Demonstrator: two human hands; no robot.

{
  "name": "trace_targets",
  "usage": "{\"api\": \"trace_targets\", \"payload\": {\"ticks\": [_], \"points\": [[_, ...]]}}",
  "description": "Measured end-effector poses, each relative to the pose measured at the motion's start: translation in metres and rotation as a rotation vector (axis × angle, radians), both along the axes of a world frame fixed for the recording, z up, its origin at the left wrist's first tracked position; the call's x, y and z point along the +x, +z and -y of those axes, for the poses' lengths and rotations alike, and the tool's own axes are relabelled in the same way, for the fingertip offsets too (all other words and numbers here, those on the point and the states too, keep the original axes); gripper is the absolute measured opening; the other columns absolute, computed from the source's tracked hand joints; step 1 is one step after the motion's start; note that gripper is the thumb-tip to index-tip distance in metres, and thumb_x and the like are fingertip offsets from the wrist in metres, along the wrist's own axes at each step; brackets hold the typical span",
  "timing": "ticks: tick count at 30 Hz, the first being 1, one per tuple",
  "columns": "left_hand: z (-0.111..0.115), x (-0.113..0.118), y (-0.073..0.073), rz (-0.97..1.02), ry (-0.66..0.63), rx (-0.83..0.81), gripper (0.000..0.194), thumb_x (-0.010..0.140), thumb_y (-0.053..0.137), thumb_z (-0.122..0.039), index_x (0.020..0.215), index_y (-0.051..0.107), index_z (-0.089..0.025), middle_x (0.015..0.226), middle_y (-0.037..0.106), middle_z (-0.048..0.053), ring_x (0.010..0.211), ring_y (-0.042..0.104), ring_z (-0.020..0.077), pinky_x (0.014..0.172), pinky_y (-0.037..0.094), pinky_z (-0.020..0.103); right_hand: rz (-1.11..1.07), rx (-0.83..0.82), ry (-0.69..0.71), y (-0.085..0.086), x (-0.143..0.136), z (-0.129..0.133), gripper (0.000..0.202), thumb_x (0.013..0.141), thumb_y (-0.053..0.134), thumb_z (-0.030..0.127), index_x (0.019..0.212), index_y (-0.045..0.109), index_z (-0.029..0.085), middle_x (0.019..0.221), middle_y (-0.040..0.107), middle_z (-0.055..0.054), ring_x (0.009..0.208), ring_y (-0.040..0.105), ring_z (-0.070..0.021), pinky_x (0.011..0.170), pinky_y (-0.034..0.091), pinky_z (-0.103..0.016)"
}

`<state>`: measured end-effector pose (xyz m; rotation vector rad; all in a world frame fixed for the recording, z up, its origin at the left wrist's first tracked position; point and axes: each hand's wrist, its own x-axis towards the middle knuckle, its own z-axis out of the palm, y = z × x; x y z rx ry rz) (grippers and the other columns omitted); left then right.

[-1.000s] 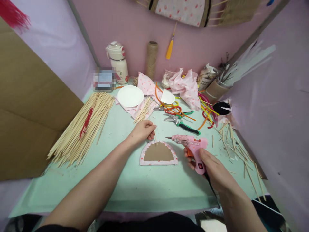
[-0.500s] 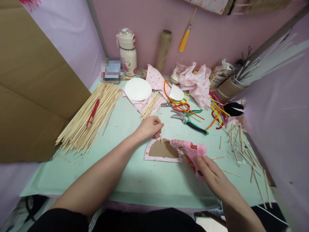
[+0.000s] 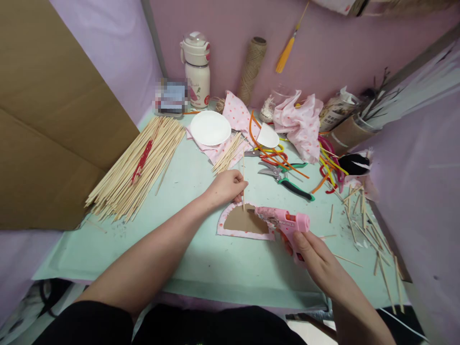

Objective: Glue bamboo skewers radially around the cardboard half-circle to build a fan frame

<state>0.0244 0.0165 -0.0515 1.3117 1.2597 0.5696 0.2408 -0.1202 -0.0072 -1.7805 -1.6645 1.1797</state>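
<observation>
My left hand (image 3: 230,186) pinches a thin wooden stick (image 3: 244,165), whose lower end reaches over the top edge of a half-round cardboard piece (image 3: 244,221). Pink dotted fabric is folded round that piece's border, and it lies flat on the table. In my right hand (image 3: 305,249) is a pink glue gun (image 3: 283,219), gripped by its handle. Its nozzle points left, above the cardboard and close to the stick's lower end. Whether nozzle and stick touch I cannot tell.
A big bundle of sticks (image 3: 140,167) lies at left, a smaller pile (image 3: 228,152) beyond my left hand. Green-handled pruning shears (image 3: 287,181), pipe cleaners (image 3: 298,170) and a white paper disc (image 3: 211,128) lie farther back. Cut sticks (image 3: 362,215) are scattered right. A bottle (image 3: 197,76) stands behind.
The whole view has shifted slightly, so things sit a little farther right and higher. Both hands keep nearly the same pose over the cardboard piece, with stick and glue gun still held.
</observation>
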Motion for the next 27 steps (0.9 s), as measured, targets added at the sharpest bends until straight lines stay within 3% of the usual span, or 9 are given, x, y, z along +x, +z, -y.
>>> {"api": "trace_targets", "payload": {"ticks": [27], "points": [[0.0025, 0.0005, 0.0051, -0.020, 0.015, -0.004, 0.016, 0.085, 0.057, -0.014, 0.071, 0.050, -0.018, 0.055, 0.063, -0.003, 0.044, 0.062, 0.0112, 0.043, 0.047, 0.018, 0.038, 0.053, -0.002, -0.0019, -0.0038, -0.0090, 0.054, 0.090, 0.037, 0.069, 0.067, 0.050, 0.022, 0.060, 0.048, 0.000, 0.056, 0.046, -0.0162, 0.054, 0.043, -0.028]]}}
